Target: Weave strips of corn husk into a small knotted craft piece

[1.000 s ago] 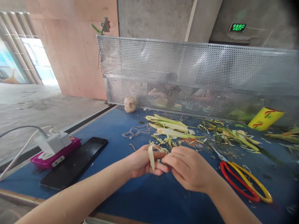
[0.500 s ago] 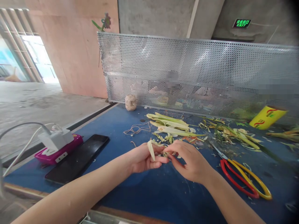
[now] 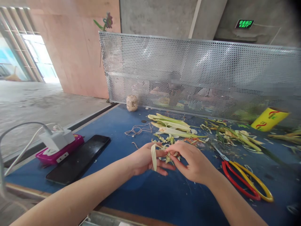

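My left hand (image 3: 150, 160) pinches a pale, flat strip of plant husk (image 3: 153, 157) between thumb and forefinger. One end of the strip hangs over the back of the fingers, while the lower fingers are spread. Against its fingertips, my right hand (image 3: 188, 161) is closed in a pinch at the other end of the strip; exactly what lies between those fingers is partly hidden. Just beyond the hands is a pile of pale green husk leaves (image 3: 174, 124), with small curled bits (image 3: 168, 138) in front of it. Thin twine (image 3: 138, 129) lies loosely to the left.
Red-and-yellow-handled scissors (image 3: 246, 180) lie at the right. A phone (image 3: 80, 158) and a purple power strip (image 3: 60, 152) with chargers are at the left. A twine ball (image 3: 132, 103), yellow roll (image 3: 269, 119) and plant scraps (image 3: 237, 135) sit near the perforated metal panel (image 3: 188, 69).
My left hand's lower fingers have spread and stretched downward. The hanging strip has turned to hang straighter. My right hand stays pinched in nearly the same place.
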`<action>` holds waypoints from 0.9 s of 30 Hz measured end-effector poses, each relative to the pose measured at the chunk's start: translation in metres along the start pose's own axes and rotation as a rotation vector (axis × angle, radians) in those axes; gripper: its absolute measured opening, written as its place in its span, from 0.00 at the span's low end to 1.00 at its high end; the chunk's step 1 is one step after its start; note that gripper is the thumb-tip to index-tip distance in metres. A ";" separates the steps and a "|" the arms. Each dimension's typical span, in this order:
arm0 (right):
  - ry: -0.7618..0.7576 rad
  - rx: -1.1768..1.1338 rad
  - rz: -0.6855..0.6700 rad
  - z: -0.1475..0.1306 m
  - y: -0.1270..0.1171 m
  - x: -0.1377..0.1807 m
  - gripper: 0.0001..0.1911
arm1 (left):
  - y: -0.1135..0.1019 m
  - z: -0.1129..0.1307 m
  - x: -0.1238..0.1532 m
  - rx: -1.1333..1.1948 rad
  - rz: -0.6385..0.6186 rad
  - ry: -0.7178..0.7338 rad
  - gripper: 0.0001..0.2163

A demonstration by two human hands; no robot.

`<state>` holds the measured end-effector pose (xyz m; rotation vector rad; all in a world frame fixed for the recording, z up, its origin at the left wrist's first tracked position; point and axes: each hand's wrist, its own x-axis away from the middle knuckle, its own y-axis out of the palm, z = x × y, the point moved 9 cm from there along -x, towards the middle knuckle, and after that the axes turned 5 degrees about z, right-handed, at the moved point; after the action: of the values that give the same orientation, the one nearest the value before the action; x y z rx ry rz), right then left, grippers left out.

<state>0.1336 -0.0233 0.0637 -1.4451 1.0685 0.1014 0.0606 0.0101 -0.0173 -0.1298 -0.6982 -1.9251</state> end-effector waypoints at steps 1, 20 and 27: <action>0.054 -0.039 -0.028 0.004 0.003 0.000 0.11 | 0.001 0.000 0.000 -0.006 -0.007 -0.005 0.27; -0.202 0.223 0.095 -0.025 0.001 0.001 0.08 | -0.003 0.004 -0.001 0.080 0.059 0.048 0.09; -0.311 0.523 0.195 -0.036 -0.002 0.003 0.08 | 0.002 0.010 -0.001 0.091 -0.009 0.090 0.04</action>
<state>0.1176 -0.0553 0.0719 -0.8216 0.8907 0.1665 0.0604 0.0160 -0.0087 0.0165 -0.7255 -1.8916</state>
